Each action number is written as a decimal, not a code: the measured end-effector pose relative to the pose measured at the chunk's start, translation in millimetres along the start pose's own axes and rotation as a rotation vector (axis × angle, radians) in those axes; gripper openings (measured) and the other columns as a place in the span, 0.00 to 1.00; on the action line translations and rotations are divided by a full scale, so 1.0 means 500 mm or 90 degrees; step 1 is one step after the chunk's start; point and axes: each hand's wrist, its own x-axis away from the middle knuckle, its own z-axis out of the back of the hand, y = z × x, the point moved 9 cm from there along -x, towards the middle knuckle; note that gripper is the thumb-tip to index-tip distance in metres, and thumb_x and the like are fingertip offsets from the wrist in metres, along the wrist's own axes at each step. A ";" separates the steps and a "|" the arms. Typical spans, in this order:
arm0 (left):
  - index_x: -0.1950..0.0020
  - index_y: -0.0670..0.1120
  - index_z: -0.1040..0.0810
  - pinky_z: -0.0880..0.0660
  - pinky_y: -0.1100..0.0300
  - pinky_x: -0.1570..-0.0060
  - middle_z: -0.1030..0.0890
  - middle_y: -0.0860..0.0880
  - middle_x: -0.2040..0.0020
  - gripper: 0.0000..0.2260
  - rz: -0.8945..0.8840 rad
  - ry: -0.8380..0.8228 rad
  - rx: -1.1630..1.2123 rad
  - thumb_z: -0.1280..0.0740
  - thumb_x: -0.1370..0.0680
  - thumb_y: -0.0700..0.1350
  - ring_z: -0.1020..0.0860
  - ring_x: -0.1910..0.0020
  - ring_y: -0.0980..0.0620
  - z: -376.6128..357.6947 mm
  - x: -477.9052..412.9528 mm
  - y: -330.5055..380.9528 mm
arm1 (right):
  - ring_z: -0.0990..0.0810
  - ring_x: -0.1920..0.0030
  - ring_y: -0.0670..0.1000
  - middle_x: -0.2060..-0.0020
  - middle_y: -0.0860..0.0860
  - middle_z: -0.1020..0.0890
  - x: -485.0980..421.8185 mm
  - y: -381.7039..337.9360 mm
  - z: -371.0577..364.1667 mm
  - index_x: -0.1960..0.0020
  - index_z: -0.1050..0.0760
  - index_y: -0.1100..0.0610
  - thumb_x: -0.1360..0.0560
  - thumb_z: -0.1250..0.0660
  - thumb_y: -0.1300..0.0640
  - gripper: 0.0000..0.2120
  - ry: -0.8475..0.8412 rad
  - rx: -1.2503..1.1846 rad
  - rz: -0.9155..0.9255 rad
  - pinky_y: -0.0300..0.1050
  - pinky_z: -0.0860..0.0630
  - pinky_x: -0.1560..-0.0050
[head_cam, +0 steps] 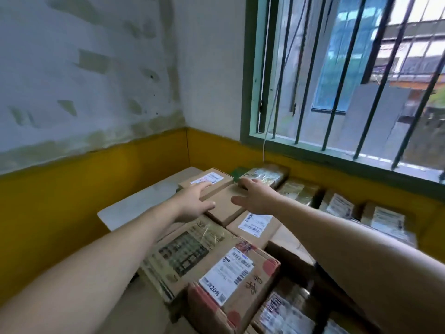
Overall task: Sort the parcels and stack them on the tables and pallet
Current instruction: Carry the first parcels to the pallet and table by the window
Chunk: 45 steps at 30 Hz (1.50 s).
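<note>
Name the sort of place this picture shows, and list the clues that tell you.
Probably a small parcel sorting or storage room. Cardboard parcels bearing printed shipping labels are packed closely on a table in a bare corner, beside a barred window.

Body in view: two arms; left forearm [108, 256] bare along its whole visible length, frame edge to wrist; right forearm [349, 239] likewise; left hand [195, 201] bare, fingers and thumb uncovered; right hand [255, 197] bare as well; both hands slightly blurred, so nails and finer detail unreadable.
</note>
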 end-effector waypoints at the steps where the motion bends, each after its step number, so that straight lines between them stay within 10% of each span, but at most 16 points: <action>1: 0.23 0.55 0.43 0.37 0.58 0.36 0.40 0.48 0.24 0.30 -0.006 -0.016 0.002 0.34 0.22 0.52 0.36 0.28 0.47 0.007 -0.023 -0.024 | 0.26 0.39 0.54 0.30 0.52 0.32 -0.020 -0.009 -0.006 0.22 0.42 0.50 0.24 0.34 0.39 0.36 0.003 0.001 -0.016 0.48 0.22 0.45; 34: 0.23 0.53 0.44 0.39 0.55 0.29 0.38 0.44 0.25 0.32 -0.147 -0.260 0.034 0.36 0.23 0.57 0.36 0.28 0.46 -0.362 -0.791 0.030 | 0.39 0.25 0.63 0.24 0.60 0.40 -0.482 0.529 -0.057 0.20 0.51 0.51 0.22 0.41 0.35 0.39 0.094 -0.116 -0.523 0.57 0.36 0.29; 45: 0.23 0.48 0.42 0.35 0.59 0.35 0.35 0.47 0.27 0.34 -0.188 -0.200 0.204 0.29 0.25 0.48 0.32 0.31 0.50 -0.267 -0.770 0.069 | 0.25 0.36 0.57 0.29 0.53 0.30 -0.489 0.473 0.000 0.21 0.47 0.46 0.25 0.34 0.38 0.38 0.317 -0.311 -0.447 0.53 0.24 0.40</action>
